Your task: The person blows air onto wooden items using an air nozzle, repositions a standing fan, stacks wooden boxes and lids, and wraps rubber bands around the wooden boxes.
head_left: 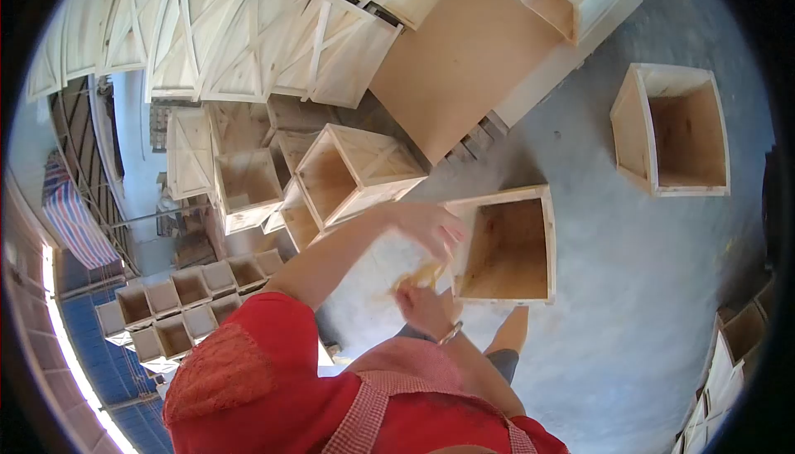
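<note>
My left hand (426, 226) is in front of my chest, beside the left rim of an open wooden box (507, 247). Its fingers bend downward and are smeared by motion, so their grip does not show. Just below it, my right hand (422, 306), with a bracelet at the wrist, is closed on a blurred yellowish strip (426, 274). The strip rises between the two hands, and its exact kind cannot be made out. That box stands on the floor right by my foot, with its opening facing me and its inside bare.
Another open wooden box (687, 131) stands at the right on the grey floor (613, 288). Several boxes (364, 172) cluster at the left, near stacked crates (224, 36) with diagonal braces. A large brown board (464, 56) lies at the back. Small compartments (190, 288) line the lower left.
</note>
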`<state>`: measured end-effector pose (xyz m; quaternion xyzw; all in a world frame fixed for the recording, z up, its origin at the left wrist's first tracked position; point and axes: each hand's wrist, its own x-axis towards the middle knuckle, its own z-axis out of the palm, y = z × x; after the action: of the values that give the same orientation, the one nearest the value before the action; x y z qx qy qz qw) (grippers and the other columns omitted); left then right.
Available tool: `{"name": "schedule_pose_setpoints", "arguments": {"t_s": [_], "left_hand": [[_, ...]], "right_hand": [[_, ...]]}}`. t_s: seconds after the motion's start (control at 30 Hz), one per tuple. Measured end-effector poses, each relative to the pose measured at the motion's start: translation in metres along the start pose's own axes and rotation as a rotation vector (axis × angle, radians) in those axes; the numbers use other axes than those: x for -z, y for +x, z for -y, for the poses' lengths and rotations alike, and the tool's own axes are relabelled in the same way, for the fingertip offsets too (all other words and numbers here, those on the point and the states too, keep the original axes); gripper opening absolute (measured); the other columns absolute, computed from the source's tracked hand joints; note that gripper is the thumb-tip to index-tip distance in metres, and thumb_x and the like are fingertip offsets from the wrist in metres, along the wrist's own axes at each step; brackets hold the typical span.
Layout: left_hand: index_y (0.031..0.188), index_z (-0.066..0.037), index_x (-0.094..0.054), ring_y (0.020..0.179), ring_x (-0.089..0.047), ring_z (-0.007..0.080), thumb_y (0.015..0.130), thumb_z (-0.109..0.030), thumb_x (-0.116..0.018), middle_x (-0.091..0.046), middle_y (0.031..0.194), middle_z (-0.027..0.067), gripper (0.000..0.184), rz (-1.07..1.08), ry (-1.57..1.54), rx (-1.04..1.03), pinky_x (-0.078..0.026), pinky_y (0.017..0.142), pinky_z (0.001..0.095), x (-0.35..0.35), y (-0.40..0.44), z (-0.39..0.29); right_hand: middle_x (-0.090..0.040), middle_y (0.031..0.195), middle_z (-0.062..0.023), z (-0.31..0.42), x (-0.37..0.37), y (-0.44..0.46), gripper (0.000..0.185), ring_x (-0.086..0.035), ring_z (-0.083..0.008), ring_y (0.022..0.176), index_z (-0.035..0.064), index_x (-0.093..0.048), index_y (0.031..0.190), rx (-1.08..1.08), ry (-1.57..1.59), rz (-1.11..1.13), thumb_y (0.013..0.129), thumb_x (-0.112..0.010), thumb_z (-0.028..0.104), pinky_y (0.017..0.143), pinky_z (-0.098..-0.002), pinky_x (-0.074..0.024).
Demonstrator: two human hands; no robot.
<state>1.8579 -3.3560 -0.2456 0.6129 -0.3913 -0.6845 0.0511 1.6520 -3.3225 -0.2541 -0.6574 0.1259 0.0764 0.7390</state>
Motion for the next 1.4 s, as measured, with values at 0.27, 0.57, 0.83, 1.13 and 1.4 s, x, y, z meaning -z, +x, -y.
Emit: {"name": "schedule_pose_setpoints", "arguments": {"t_s": [0.27, 0.57, 0.83, 1.13, 1.4], "left_hand": [[0.12, 0.0, -0.046, 0.097, -0.06, 0.0291, 0.07, -0.029, -0.073, -0.062, 0.1, 0.0192, 0.064, -0.941, -1.071, 0.377, -0.047, 0.084, 0.0373, -0.165, 0.255, -0.069], [0.112, 0.001, -0.055, 0.076, -0.058, 0.0238, 0.07, -0.013, -0.066, -0.059, 0.081, 0.0131, 0.045, -1.007, -0.882, 0.364, -0.049, 0.063, 0.0369, -0.193, 0.129, 0.002], [0.124, 0.0, -0.044, 0.091, -0.059, 0.0171, 0.068, 0.003, -0.067, -0.057, 0.108, 0.008, 0.06, -0.661, -1.451, 0.121, -0.051, 0.076, 0.0329, -0.204, -0.189, -0.051], [0.121, -0.001, -0.048, 0.096, -0.057, 0.0173, 0.07, 0.001, -0.07, -0.057, 0.106, 0.0055, 0.055, -0.598, -1.455, -0.22, -0.049, 0.081, 0.0307, -0.274, -0.329, -0.015], [0.122, 0.0, -0.047, 0.099, -0.056, 0.0159, 0.072, 0.002, -0.067, -0.057, 0.112, 0.0079, 0.053, -0.529, -1.455, -0.371, -0.048, 0.084, 0.0299, -0.313, -0.417, 0.025]], "right_hand": [[-0.062, 0.08, -0.0123, -0.031, -0.02, -0.099, 0.02, -0.059, -0.0276, 0.072, 0.0055, -0.061, 0.092, -0.146, -0.262, 0.145, 0.089, -0.051, 0.022, 0.067, -0.0385, -0.0465], [-0.058, 0.077, -0.0057, -0.075, 0.203, -0.178, 0.019, -0.055, -0.013, 0.073, -0.002, -0.06, 0.094, -0.319, 0.137, -0.777, 0.09, -0.051, 0.015, 0.063, -0.0272, -0.047], [-0.054, 0.064, -0.0119, -0.072, 0.238, -0.128, 0.035, -0.049, -0.0194, 0.059, -0.003, -0.055, 0.081, -0.161, -0.048, -0.757, 0.09, -0.051, 0.03, 0.054, -0.0343, -0.0395], [-0.058, 0.066, -0.0125, 0.08, 0.187, -0.189, 0.024, -0.052, -0.018, 0.06, -0.0012, -0.059, 0.071, -0.213, -0.296, -0.893, 0.086, -0.052, 0.017, 0.054, -0.0338, -0.0409], [-0.061, 0.086, -0.0074, 0.094, 0.437, -0.265, 0.021, -0.061, -0.0205, 0.079, 0.0087, -0.061, 0.089, -0.733, -1.506, -0.874, 0.086, -0.046, 0.022, 0.061, -0.0366, -0.0479]]}}
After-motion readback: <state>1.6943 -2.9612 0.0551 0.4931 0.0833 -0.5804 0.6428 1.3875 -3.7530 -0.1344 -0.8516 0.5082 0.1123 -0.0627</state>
